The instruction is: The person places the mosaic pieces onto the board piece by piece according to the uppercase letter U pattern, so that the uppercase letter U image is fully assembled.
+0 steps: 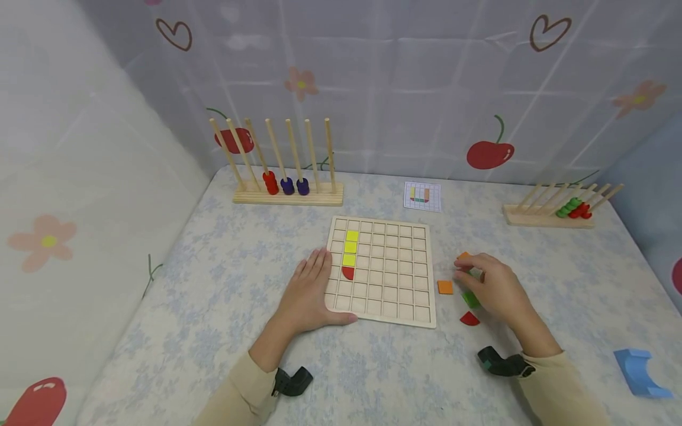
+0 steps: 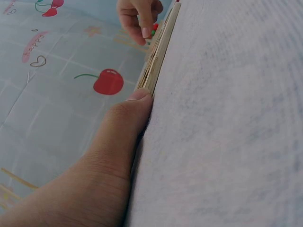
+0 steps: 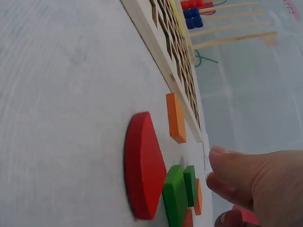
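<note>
My left hand lies flat along the left side of the wooden grid board, fingers straight, thumb at its near edge. A column of yellow square tiles and a red quarter-circle tile sit in the board. Right of the board, my right hand hovers with loosely bent fingers, thumb and index slightly apart, nothing visible between them. Under and around it lie an orange tile, green tiles, another orange tile and a red quarter-circle tile; the hand partly hides some in the head view.
A small pattern card lies behind the board. Wooden peg racks with beads stand at the back left and back right. A blue curved block rests at the right. Printed curtains close off the back and sides.
</note>
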### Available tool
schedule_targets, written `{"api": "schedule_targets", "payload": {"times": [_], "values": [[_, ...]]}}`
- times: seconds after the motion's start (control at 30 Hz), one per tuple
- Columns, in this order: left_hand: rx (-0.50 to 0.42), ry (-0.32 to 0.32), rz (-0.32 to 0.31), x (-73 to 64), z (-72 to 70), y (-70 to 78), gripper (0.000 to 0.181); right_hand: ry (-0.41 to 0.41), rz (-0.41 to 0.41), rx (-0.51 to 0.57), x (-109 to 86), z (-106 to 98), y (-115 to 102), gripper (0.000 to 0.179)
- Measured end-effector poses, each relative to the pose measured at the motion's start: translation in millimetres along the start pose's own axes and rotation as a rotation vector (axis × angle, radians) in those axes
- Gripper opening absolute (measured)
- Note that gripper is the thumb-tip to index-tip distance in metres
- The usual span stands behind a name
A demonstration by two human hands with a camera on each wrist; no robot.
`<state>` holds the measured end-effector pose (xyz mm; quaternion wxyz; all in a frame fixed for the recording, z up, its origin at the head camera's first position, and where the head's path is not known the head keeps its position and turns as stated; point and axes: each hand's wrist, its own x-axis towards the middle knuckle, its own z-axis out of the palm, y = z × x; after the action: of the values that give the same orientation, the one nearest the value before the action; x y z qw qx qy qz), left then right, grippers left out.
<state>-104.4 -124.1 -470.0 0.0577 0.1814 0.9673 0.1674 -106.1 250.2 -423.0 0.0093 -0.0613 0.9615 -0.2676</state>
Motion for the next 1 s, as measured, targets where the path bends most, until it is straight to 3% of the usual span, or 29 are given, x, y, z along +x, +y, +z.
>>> {"api": "schedule_targets", "payload": {"times": [0.23, 1.0], "values": [[0.002, 0.004, 0.003, -0.8, -0.9, 0.4, 0.14, -0.012, 0.058, -0.027, -1.4, -2.9, 9.3, 0.027], [0.004, 0.012, 0.005, -0.8, -0.6, 0.7, 0.14, -0.095, 0.02, -0.045, 5.7, -0.9, 18.1, 0.033]]}}
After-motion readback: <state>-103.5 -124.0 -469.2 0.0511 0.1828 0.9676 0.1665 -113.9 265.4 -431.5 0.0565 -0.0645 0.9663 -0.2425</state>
